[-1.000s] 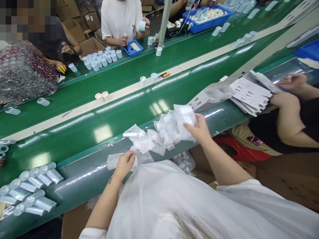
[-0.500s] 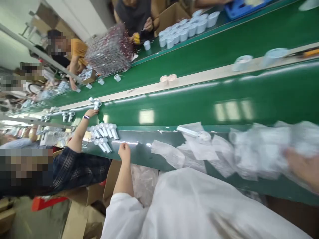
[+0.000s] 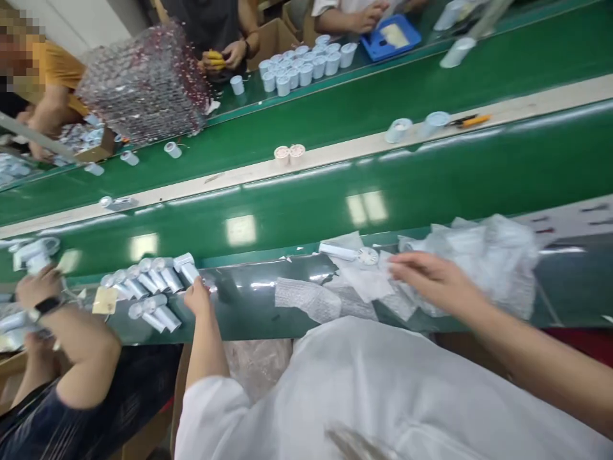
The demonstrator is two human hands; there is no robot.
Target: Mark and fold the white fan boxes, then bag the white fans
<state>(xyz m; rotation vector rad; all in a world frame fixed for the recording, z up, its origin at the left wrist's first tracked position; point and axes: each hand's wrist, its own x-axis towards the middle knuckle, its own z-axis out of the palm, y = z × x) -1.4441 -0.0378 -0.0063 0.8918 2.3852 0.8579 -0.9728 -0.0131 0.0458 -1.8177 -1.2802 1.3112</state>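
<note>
My left hand (image 3: 198, 297) reaches left along the dark bench edge (image 3: 239, 306). Its fingers curl on the nearest of several small silver-blue handheld fans (image 3: 153, 287) lying in rows there. My right hand (image 3: 426, 278) is open, fingers stretched out to the left over a heap of clear bubble bags (image 3: 483, 255). Its fingertips are just short of a white handheld fan (image 3: 357, 253) lying on a flat bag. Another flat bubble bag (image 3: 306, 299) lies between my hands.
A green conveyor belt (image 3: 297, 211) runs beyond the bench. A co-worker's hand with a watch (image 3: 36, 287) works at the far left. Across the belt are white cups (image 3: 301, 64), a blue tray (image 3: 390, 35), a bubble-wrap bundle (image 3: 143, 83) and other people.
My head swung left, then partly back. My left hand left the flat bag and reached the row of fans. My right hand let go of the bag bundle and stretched toward the white fan.
</note>
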